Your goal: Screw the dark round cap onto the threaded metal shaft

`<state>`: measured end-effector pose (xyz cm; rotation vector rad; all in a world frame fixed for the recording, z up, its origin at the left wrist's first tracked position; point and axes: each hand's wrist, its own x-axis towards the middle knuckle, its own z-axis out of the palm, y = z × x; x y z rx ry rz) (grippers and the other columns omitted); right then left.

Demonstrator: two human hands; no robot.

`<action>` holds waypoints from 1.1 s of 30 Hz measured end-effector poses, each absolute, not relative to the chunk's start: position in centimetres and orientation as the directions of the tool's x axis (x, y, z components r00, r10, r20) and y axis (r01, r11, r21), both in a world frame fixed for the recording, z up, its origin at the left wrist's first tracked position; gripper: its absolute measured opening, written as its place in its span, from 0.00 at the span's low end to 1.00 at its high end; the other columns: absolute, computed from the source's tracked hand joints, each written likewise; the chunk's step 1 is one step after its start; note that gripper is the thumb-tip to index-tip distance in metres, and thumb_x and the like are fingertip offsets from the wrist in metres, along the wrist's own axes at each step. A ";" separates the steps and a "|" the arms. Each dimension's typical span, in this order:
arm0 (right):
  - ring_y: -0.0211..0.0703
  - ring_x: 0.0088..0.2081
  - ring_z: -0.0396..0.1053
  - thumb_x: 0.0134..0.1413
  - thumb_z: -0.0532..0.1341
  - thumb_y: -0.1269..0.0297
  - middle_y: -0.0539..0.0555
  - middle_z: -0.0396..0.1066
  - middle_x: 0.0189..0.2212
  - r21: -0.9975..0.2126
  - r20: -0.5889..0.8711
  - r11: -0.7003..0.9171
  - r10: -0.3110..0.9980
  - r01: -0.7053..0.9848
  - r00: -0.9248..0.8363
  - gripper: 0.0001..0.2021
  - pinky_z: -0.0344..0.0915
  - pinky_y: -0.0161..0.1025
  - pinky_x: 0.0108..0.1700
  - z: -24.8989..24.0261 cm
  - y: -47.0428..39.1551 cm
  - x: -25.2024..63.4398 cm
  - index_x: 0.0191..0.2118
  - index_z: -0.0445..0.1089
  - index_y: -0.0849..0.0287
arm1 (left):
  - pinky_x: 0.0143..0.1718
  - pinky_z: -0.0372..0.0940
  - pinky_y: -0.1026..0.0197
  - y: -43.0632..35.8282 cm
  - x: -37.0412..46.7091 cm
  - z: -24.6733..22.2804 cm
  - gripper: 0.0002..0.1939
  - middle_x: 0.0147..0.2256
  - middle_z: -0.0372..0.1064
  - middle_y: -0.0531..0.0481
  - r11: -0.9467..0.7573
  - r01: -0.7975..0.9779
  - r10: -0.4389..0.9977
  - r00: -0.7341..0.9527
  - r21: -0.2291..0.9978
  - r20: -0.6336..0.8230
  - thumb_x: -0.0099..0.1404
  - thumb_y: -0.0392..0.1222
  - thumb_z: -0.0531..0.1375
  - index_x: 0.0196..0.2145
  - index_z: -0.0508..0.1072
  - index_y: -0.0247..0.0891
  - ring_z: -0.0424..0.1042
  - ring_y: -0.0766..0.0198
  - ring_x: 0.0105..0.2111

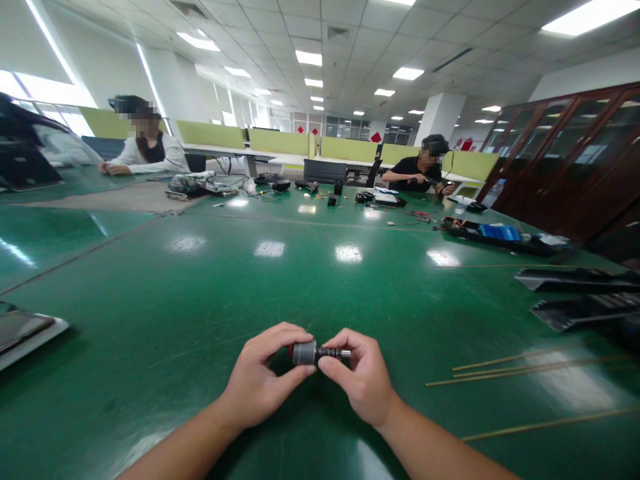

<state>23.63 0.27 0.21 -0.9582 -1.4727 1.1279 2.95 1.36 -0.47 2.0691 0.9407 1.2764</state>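
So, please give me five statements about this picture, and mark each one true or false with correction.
1. The left hand holds the grey cylinder. True.
2. The right hand lies flat on the green table. False: its thumb and fingers are on the ribbed dark shaft.
3. Thin rods lie on the table, to the right of both hands. True.
4. The blue item is at the left edge of the table. False: it is on the far right side, in a long black holder.
5. Both hands wear gloves. False: both are bare.
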 end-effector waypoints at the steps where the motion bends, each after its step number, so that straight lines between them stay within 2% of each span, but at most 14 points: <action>1: 0.40 0.29 0.63 0.52 0.68 0.63 0.50 0.69 0.26 -0.968 0.245 0.252 0.953 0.019 -0.179 0.07 0.60 0.37 0.33 0.2 0.3 23.6 0.33 0.74 0.62 | 0.46 0.69 0.55 1.4 3.0 -0.5 0.17 0.43 0.73 0.46 -0.619 0.285 0.782 0.312 0.732 0.540 0.61 0.36 0.68 0.48 0.74 0.44 0.73 0.57 0.44; 33: 0.41 0.29 0.63 0.52 0.67 0.64 0.50 0.68 0.26 -0.965 0.254 0.261 0.953 0.019 -0.165 0.06 0.60 0.37 0.33 0.1 0.3 23.8 0.33 0.74 0.60 | 0.45 0.70 0.54 1.4 2.9 -0.4 0.16 0.43 0.73 0.43 -0.621 0.279 0.782 0.292 0.733 0.551 0.61 0.36 0.68 0.47 0.75 0.41 0.74 0.55 0.43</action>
